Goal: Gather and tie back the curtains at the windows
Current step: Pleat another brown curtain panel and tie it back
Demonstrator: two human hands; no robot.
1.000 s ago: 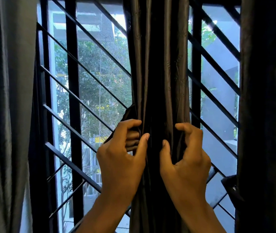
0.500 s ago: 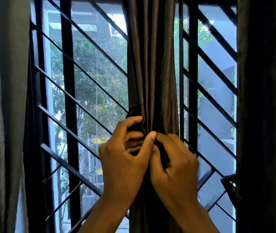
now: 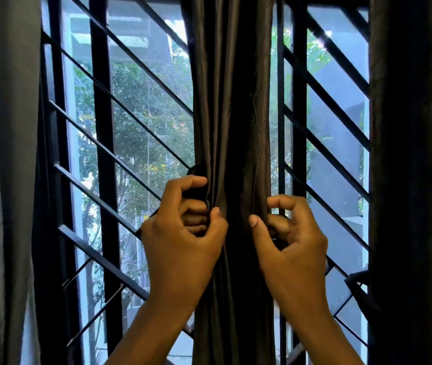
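Note:
A dark, shiny curtain (image 3: 233,101) hangs gathered into a narrow bundle in the middle of the window. My left hand (image 3: 183,246) grips the bundle's left edge, fingers curled behind the folds and thumb in front; a dark bit of fabric bulges just above its index finger. On the other side, my right hand (image 3: 291,246) curls its fingers round the right edge, thumb lying on the front of the cloth. A hand's width of curtain separates the two hands. Whether a tie band lies under the fingers is hidden.
A grey curtain (image 3: 1,180) hangs at the far left and a dark one (image 3: 415,154) at the far right, with a dark loop (image 3: 357,288) at its inner edge. Behind them is a black window grille (image 3: 104,127) with slanted bars, with trees outside.
My right hand, which met my left hand at the bundle's middle half a second ago, has moved back to the curtain's right edge. My left hand has kept its grip.

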